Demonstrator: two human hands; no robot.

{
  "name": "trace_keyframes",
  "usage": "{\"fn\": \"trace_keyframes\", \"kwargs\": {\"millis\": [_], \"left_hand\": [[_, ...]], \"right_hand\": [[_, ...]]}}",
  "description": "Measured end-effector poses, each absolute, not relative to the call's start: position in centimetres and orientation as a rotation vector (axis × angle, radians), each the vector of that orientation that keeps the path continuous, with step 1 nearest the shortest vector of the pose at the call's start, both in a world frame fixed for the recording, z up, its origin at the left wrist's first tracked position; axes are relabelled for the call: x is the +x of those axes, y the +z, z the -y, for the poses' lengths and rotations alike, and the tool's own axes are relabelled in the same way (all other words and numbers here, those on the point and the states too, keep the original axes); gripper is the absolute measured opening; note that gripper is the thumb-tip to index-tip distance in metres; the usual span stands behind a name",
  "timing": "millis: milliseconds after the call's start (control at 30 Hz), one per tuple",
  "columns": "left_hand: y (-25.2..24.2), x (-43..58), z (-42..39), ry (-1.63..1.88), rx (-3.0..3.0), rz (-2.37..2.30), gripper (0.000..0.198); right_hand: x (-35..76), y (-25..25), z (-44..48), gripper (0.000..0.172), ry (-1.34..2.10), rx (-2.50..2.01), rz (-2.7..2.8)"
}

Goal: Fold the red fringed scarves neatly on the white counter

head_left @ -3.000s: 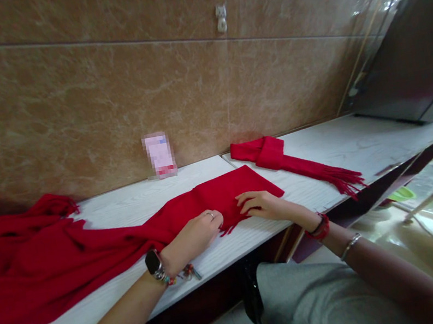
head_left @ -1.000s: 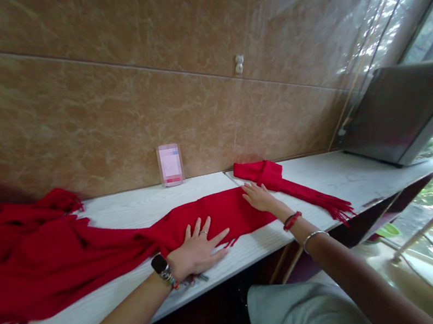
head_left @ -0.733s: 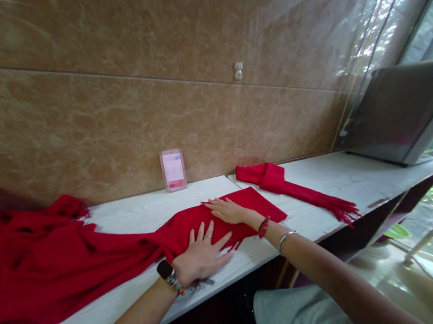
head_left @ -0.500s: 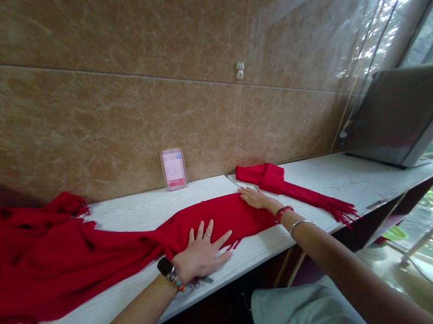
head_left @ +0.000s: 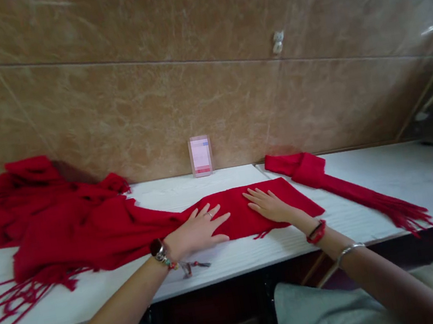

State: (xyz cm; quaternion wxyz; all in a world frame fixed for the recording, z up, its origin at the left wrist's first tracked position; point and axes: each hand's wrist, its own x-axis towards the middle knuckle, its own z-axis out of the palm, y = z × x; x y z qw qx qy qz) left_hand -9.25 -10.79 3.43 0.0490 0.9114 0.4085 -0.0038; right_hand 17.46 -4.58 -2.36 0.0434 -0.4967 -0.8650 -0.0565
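- Running along the table's back edge, a brown wall (head_left: pixel 149 107) fills the upper half of the scene.
- Below it stretches a white table (head_left: pixel 387 166), a seam crossing its surface right of centre.
- Across the table's left end, a red heap (head_left: pixel 61 226) of cloth lies rumpled, its fringe trailing toward the front edge.
- From the heap, apparently in one piece, a red scarf (head_left: pixel 238 213) narrows, then widens into a flat panel mid-table, a short fringe showing at its near side.
- Right of the seam, a tied scarf (head_left: pixel 354 191) slants from the back edge to the front.
- On the panel's left part rests a person's left hand (head_left: pixel 197 231), grip apart, clamped on nothing; it would seem best used as an anchor beside the gathers.
- On the panel's right part, the right hand (head_left: pixel 267 206) lies flat, fingers parted, nothing clamped; light strokes outward to the corners should flatten the cloth without dragging its edges askew.
- Against the wall at the back edge leans a pink object (head_left: pixel 201 156), its face blurred.
- High on the wall sits a small white fixture (head_left: pixel 278 41).
- Near the front edge dangles a bracelet tassel (head_left: pixel 194 265), best kept off the fringe.
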Motion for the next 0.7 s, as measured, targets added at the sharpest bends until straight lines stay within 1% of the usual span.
{"fn": "trace_keyframes", "kwargs": {"millis": [133,233,367,500,633,700], "left_hand": [[5.0,-15.8,10.2,-0.008,2.716,-1.477,0.054],[5.1,-21.0,10.0,-0.025,2.648,-1.660,0.049],[4.6,-26.0,10.3,0.036,2.572,-1.854,0.048],[4.1,-28.3,11.1,0.069,2.549,-1.864,0.048],[3.2,-29.7,11.8,-0.002,2.427,-1.926,0.053],[2.8,-30.5,12.1,0.004,2.413,-1.924,0.052]], "right_hand": [[19.2,-2.5,4.0,0.043,-0.188,-1.497,2.686],[18.0,-1.7,3.6,0.044,-0.149,-1.442,2.642],[11.0,0.6,3.7,0.049,-0.007,-1.158,2.585],[3.1,2.6,4.6,0.047,0.199,-0.803,2.693],[0.0,1.8,5.1,0.042,0.433,-0.646,2.726],[0.0,0.7,5.0,0.042,0.467,-0.633,2.682]]}}
